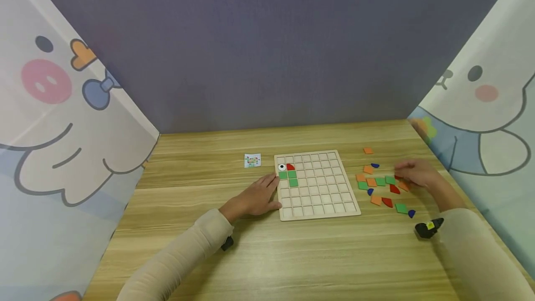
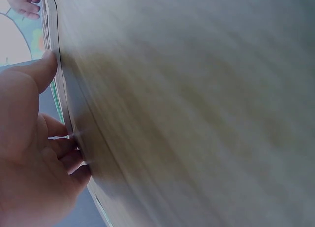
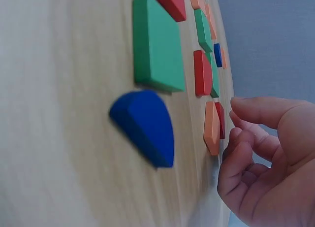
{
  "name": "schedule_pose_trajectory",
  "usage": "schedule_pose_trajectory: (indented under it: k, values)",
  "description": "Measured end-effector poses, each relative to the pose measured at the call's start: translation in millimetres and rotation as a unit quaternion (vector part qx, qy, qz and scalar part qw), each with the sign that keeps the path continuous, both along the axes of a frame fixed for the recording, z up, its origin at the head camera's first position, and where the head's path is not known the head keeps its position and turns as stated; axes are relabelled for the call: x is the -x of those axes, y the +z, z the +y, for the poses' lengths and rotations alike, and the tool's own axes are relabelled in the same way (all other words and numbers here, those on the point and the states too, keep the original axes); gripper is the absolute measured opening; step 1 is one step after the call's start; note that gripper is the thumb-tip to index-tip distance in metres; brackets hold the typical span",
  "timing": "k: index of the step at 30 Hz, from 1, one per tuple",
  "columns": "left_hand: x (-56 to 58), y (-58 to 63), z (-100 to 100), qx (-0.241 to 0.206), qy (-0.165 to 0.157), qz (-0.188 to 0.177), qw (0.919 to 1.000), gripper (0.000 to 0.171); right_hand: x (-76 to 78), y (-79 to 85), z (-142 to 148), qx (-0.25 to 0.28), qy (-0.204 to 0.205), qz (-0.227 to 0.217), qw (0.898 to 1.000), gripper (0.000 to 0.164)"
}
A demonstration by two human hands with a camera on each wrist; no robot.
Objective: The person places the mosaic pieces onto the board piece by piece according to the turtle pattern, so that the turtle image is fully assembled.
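Observation:
My left hand [image 1: 260,196] rests at the left edge of a wooden grid board [image 1: 319,194], thumb and fingertips touching its rim; the left wrist view shows that same hand [image 2: 24,133] from the side. In the board's upper left cells sit an eye tile [image 1: 282,167], a red quarter-round tile [image 1: 290,166] and green square tiles [image 1: 293,182]. To the right, my right hand [image 1: 420,174] hovers by the loose pieces with nothing in its fingers. Its fingertips are close to a red piece [image 3: 220,121] and an orange tile [image 3: 211,128].
Several loose orange, green, red and blue pieces lie right of the board, among them a blue rounded piece [image 3: 145,126] and a green square [image 3: 157,47]. A small printed card [image 1: 252,160] lies beyond the left hand. A grey panel [image 1: 276,50] rises behind the table.

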State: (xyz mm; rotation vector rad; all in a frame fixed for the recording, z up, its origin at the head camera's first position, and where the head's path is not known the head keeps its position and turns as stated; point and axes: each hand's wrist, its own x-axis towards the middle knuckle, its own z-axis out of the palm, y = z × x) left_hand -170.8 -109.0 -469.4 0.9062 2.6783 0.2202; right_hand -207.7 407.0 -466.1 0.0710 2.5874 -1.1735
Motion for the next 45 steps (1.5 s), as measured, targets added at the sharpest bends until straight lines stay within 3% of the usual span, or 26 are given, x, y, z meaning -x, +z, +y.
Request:
schedule_pose_trajectory:
  k: [10,25,28,33,45]
  values:
    - [-2.0,1.0,0.6,0.002,0.003,-0.001,1.0000,0.086,-4.7,1.4,4.9,-0.039,0.013,0.004,0.999,0.057]
    - [-2.3,-0.4,-0.8,0.000,0.002,0.005,1.0000,0.086,-9.3,0.3,-8.8,-0.047,0.006,0.030,0.998,0.041]
    - [-2.7,-0.3,-0.6,-0.001,0.001,0.008,1.0000,0.086,-10.5,1.2,-9.5,-0.041,0.008,0.023,0.999,0.036]
    - [-3.4,1.0,0.0,0.002,0.002,0.009,1.0000,0.086,-11.8,1.1,-8.3,-0.025,0.017,0.007,1.000,0.042]
    - [-5.2,7.0,1.0,-0.001,0.003,-0.002,1.0000,0.086,-6.7,2.8,-12.0,0.016,0.019,0.017,1.000,0.047]
